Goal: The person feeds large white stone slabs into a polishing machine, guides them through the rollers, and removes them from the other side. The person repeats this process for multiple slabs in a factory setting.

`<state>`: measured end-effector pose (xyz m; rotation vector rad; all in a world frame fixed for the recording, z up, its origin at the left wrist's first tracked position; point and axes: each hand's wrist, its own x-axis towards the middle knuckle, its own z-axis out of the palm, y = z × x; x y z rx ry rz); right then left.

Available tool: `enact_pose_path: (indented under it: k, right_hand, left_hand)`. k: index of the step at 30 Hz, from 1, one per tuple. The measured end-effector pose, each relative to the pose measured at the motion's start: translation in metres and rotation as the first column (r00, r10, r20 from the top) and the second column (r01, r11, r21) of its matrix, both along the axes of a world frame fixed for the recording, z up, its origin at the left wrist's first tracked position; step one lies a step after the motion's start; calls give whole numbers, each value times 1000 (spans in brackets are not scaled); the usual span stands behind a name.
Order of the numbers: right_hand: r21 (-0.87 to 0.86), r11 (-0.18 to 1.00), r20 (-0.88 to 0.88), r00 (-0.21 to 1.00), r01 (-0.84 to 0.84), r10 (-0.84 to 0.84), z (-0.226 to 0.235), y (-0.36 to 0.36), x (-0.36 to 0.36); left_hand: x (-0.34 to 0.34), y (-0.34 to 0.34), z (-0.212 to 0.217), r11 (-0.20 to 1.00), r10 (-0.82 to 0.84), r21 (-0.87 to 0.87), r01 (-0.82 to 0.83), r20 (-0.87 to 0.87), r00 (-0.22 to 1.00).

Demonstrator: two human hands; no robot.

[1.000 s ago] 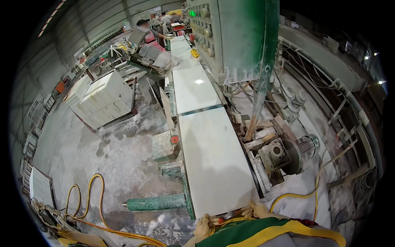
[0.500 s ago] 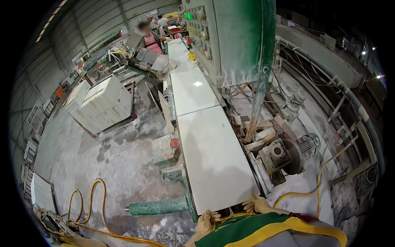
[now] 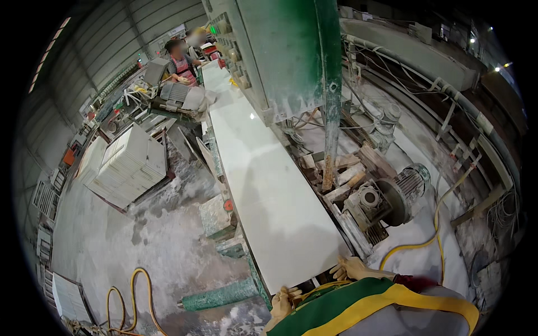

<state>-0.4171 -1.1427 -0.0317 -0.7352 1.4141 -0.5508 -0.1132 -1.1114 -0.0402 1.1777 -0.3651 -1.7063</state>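
Observation:
A long white stone slab [image 3: 291,224] lies flat on the roller conveyor, its near end in front of my body. My gloved left hand [image 3: 282,302] is at the near left corner, fingers curled at the slab's edge. At the near right corner my gloved right hand [image 3: 352,269] grips the edge, its fingers slightly apart; the fingers' undersides are hidden. Farther along the same line lies another pale slab [image 3: 238,120]. A green and yellow apron [image 3: 358,297] covers my front, just behind the hands.
A green machine cabinet [image 3: 280,61] and a motor [image 3: 412,182] stand right of the conveyor. Left are a green roller [image 3: 221,295], a yellow hose [image 3: 134,297] and stacked slabs [image 3: 131,162]. A person in a pink apron [image 3: 184,68] stands at the far end.
The view has shifted, so the cabinet and conveyor sit farther left. The dark seam between the near and farther slabs no longer shows. Both hands remain at the slab's near corners.

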Motion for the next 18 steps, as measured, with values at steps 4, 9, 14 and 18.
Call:
enact_pose_path:
  k: [4,9,14,18]
  right_hand:
    - [-147,988,223,975,50,-16,-52,-1,-9]
    - [-15,978,207,958,207,-199,-64,-10,5]
    - [29,944,271,906,330,-325,-72,-18,14]
    - [-194,981,51,998,-15,25,-23,49,12]
  left_hand:
    - [-11,-11,22,997,-36,69,29,102,994]
    - [2,-20,-30,978,-55,-209,16,-181,982]
    - [8,-8,-47,975,-183,-104,198,144,973]
    - [-17,-50,-153,925,-304,-12,379,575,760]
